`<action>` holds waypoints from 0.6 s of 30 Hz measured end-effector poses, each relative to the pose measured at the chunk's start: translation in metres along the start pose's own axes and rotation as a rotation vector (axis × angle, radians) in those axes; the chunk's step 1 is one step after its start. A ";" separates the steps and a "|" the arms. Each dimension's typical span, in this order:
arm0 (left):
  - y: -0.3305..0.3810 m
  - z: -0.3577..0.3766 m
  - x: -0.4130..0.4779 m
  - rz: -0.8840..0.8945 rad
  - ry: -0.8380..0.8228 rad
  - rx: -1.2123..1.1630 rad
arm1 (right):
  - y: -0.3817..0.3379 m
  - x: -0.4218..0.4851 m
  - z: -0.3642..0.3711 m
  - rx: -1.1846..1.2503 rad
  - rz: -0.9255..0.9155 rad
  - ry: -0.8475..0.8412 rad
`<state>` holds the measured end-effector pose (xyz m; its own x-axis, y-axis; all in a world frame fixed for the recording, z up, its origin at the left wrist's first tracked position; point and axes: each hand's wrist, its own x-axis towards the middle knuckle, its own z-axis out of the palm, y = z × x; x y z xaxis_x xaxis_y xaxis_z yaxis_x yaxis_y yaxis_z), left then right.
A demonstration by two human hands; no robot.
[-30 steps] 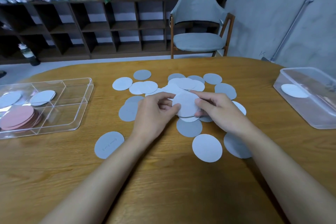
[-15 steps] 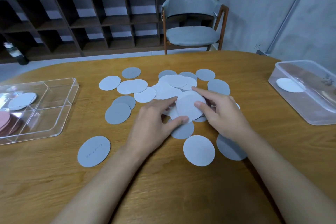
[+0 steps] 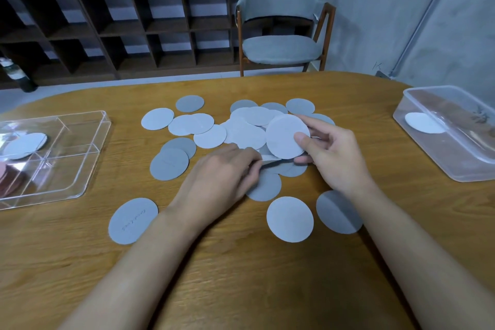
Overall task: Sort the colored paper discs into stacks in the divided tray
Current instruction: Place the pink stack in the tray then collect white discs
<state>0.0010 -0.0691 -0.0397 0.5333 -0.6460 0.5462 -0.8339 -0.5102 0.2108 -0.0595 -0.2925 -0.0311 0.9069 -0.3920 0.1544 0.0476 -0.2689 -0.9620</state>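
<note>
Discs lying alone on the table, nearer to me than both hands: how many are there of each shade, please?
Darker grey discs: 2
Pale discs: 1
Total: 3

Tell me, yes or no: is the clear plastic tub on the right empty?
No, one white paper disc lies on the floor of the clear plastic tub.
</note>
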 end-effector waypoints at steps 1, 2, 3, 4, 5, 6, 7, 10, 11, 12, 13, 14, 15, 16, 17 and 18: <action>0.001 -0.001 0.000 -0.021 0.024 -0.031 | 0.001 0.000 0.000 0.017 -0.003 -0.002; 0.003 -0.003 -0.001 -0.051 0.049 -0.081 | 0.001 0.000 0.000 0.020 -0.008 -0.007; 0.005 -0.004 -0.001 -0.095 0.073 -0.149 | 0.001 -0.001 0.000 0.010 -0.015 -0.013; 0.007 -0.004 -0.001 -0.161 0.096 -0.229 | 0.002 -0.002 0.000 -0.010 -0.023 -0.023; 0.009 -0.003 -0.001 -0.239 0.114 -0.311 | 0.001 -0.003 0.001 -0.031 -0.034 -0.042; 0.010 -0.002 0.000 -0.322 0.126 -0.385 | 0.001 -0.004 0.002 -0.050 -0.044 -0.068; 0.011 -0.001 0.000 -0.394 0.133 -0.442 | 0.001 -0.005 0.003 -0.065 -0.053 -0.099; 0.011 0.004 0.001 -0.558 0.134 -0.534 | 0.000 -0.008 0.006 -0.155 -0.091 -0.176; 0.011 0.004 0.001 -0.597 0.132 -0.557 | -0.001 -0.009 0.007 -0.204 -0.109 -0.195; 0.011 0.005 0.001 -0.621 0.136 -0.578 | -0.002 -0.010 0.009 -0.250 -0.126 -0.210; 0.012 0.005 0.001 -0.630 0.144 -0.594 | -0.003 -0.012 0.010 -0.285 -0.139 -0.226; 0.012 0.006 0.002 -0.629 0.151 -0.600 | -0.003 -0.013 0.012 -0.303 -0.146 -0.241; 0.012 0.006 0.002 -0.623 0.154 -0.600 | -0.005 -0.014 0.013 -0.295 -0.144 -0.260; 0.013 0.006 0.002 -0.618 0.153 -0.601 | -0.006 -0.015 0.015 -0.273 -0.137 -0.278; 0.012 0.006 0.002 -0.614 0.154 -0.602 | -0.008 -0.016 0.015 -0.251 -0.133 -0.292; 0.012 0.005 0.002 -0.608 0.154 -0.593 | -0.008 -0.016 0.015 -0.253 -0.139 -0.295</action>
<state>-0.0072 -0.0794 -0.0406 0.9217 -0.2505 0.2962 -0.3694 -0.3339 0.8672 -0.0684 -0.2709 -0.0287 0.9820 -0.0782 0.1721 0.1064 -0.5239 -0.8451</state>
